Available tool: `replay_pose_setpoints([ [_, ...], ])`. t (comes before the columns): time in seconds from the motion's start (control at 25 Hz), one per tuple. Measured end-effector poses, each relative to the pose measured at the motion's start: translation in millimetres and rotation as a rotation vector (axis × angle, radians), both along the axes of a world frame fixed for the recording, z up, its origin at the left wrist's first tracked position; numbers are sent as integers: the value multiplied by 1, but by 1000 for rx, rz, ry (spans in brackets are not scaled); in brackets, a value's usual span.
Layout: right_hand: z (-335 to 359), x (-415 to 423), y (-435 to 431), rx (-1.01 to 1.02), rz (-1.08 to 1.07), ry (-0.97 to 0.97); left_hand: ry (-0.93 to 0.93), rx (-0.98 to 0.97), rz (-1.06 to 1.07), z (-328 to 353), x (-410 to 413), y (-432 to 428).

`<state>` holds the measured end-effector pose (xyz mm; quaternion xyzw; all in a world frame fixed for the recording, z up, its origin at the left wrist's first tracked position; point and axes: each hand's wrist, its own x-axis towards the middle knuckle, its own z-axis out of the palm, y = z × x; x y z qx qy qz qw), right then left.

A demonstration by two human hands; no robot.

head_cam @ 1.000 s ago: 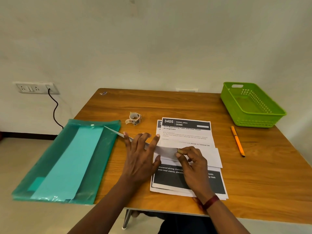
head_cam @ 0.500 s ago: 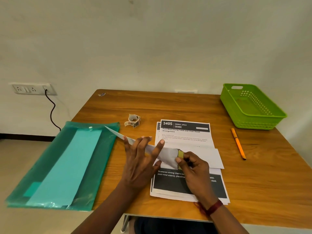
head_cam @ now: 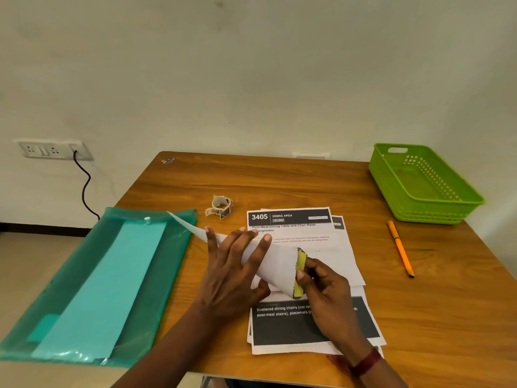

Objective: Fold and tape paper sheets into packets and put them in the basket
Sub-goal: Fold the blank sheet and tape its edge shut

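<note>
Wooden table (head_cam: 279, 186); left hand (head_cam: 235, 275), right hand (head_cam: 327, 292) grip paper cone (head_cam: 277, 261).

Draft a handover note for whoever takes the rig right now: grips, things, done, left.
Left grip holds the folded sheet, fingers over it, thumb under.
Right grip pinches the yellow tape strip at the sheet's wide end.
Tape roll and stack of printed sheets on the table; green basket at far right, no packet visible in it.
Done: one sheet folded. Left: press the tape down, drop the packet in the basket, repeat with the stack.
</note>
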<state>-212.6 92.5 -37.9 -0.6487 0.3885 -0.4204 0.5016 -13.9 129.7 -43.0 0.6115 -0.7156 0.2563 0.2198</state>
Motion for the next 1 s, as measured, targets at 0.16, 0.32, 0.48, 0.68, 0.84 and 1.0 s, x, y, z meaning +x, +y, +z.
replay_pose_setpoints([
  [0.16, 24, 2, -24, -17, 96, 87, -29, 65, -14, 16, 6, -8],
  [0.32, 34, 12, -36, 10, 132, 12, -78, 149, 29, 22, 4, -17],
  [0.48, 31, 13, -37, -172, 0, 62, -57, 141, 62, 28, 5, -26],
  [0.68, 33, 2, -57, -283, -101, 37, -128, 153, -19, 46, 10, -29],
  [0.84, 32, -10, -70, -145, -156, -22, -177, 249, -31, 55, 26, -28],
  [1.0, 30, -10, -66, -119, -150, -40, -140, 378, -106, 53, 36, -25],
])
